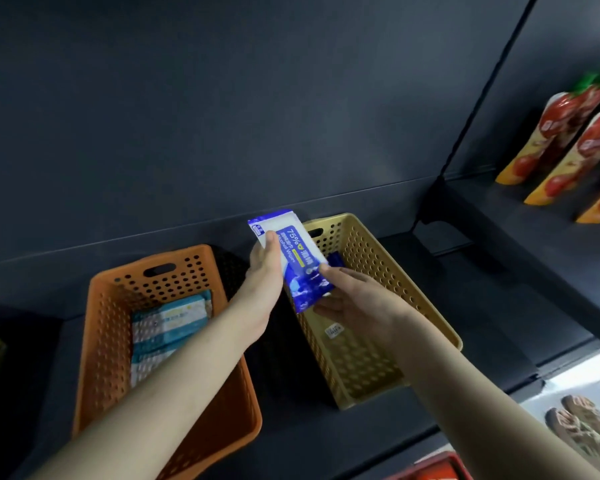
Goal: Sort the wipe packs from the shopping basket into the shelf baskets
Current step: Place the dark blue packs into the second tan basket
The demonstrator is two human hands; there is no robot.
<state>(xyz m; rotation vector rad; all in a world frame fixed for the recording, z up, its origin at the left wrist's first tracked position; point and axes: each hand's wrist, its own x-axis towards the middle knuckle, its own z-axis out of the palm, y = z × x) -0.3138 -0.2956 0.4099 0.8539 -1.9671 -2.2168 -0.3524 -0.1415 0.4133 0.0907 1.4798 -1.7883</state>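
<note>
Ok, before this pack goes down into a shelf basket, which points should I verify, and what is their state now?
1. Hold secure: left grip pinches the blue wipe pack near its top, right grip holds its bottom: ok.
2. Matching basket: tan basket holds a dark blue pack; same kind: cannot tell.
3. Orange basket holds light blue packs, which look different: ok to skip.
4. Room in tan basket, floor mostly bare: ok.
5. Pack over tan basket's opening: it hangs over the left rim: not ok.

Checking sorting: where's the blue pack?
Head view, centre: left hand and right hand hold the blue pack over the tan basket, right of the orange basket.
</note>
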